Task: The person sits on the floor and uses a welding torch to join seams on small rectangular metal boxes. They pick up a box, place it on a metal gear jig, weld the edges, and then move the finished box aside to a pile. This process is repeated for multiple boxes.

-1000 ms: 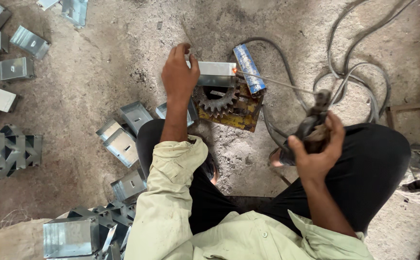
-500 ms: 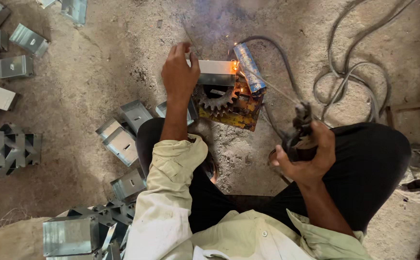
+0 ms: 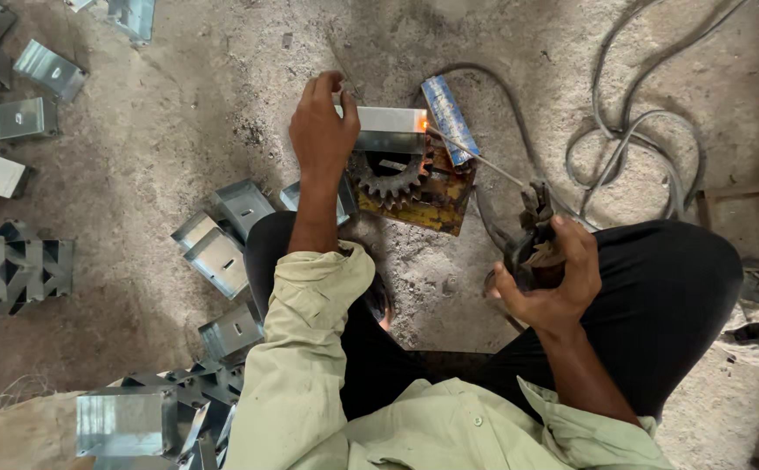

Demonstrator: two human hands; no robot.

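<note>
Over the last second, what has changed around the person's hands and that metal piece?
The right hand dropped from its raised position and brought the rod of its holder to the bracket. A bright arc with smoke flared there; now only a small orange glow shows at the bracket's corner. The left hand stayed on the bracket, and the gear and floor brackets did not move.

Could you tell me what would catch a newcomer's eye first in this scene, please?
Probably the small orange glow at the top centre, where a thin welding rod from the holder in the right hand meets a bent metal bracket steadied by the left hand. Just below sits a rusty toothed gear, and shiny folded brackets lie scattered over the dusty floor at left.
</note>
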